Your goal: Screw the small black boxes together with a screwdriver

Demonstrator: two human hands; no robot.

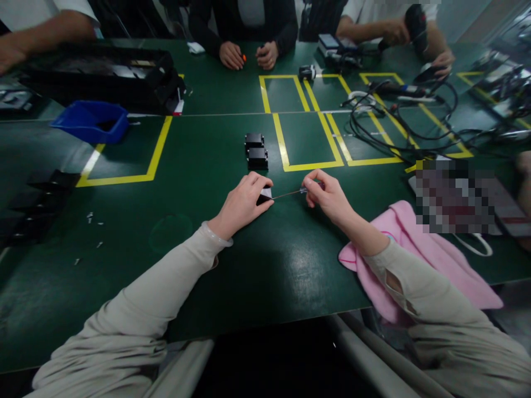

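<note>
My left hand (pixel 248 200) is closed around a small black block (pixel 264 195) with a pale top, low on the green table. Most of the block is hidden under the fingers. In my right hand (pixel 326 194) is a screwdriver (pixel 288 194), pinched by its handle. Its thin shaft points left, and the tip meets the right side of the block or lies very near it. Just beyond my left hand stand two similar black blocks (pixel 258 157), one behind the other, with small metal bits at their sides. Several small screws (pixel 90 217) lie scattered at the left.
A blue scoop-shaped bin (pixel 93 121) and a long black tray (pixel 103 77) stand at the left. Black parts (pixel 37 204) sit at the left edge. A pink cloth (pixel 398 237) lies under my right forearm. Cables (pixel 398 119) tangle at the right. Co-workers' hands (pixel 249 55) rest across the table.
</note>
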